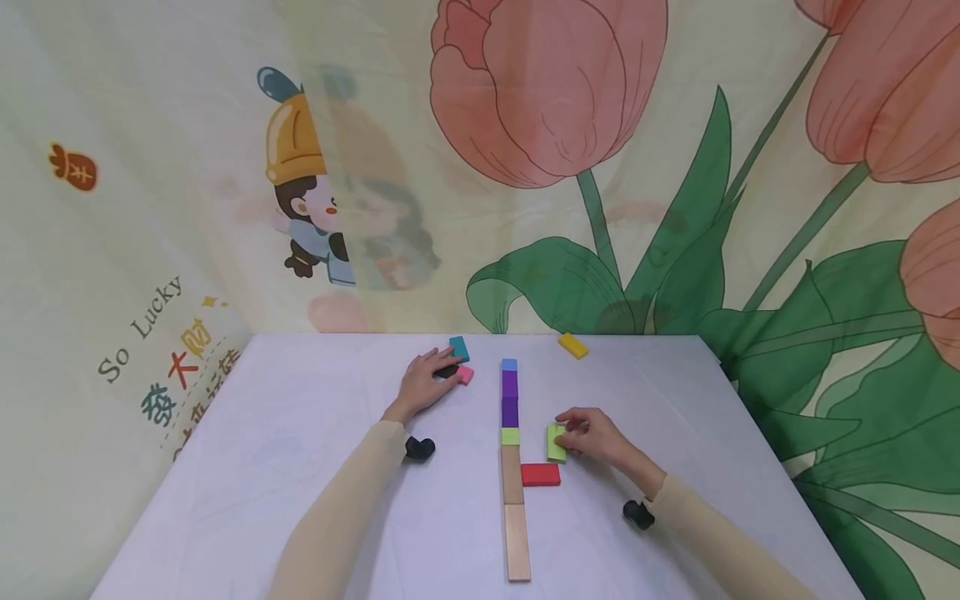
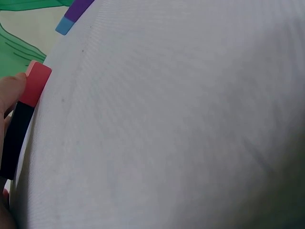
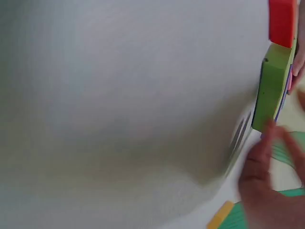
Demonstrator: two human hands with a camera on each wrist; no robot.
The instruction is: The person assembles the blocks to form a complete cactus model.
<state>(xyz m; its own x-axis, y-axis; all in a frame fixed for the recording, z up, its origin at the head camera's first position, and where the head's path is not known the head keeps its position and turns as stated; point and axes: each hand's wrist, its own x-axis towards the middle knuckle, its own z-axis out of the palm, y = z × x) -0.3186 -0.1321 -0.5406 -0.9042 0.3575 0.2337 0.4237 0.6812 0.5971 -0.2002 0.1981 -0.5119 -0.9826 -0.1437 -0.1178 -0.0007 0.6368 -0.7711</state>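
In the head view my left hand reaches over a black block and a pink block, its fingertips close to a teal block. The left wrist view shows a fingertip at the pink block, which lies end to end with the black block. My right hand pinches a light green block with thumb and fingers. Blurred fingers of the right hand meet one end of that green block in the right wrist view. A red block lies just below it.
Down the middle of the white table runs a row of blocks: blue, purple, green and wooden. A yellow block lies by the far edge. Printed cloth hangs behind the table.
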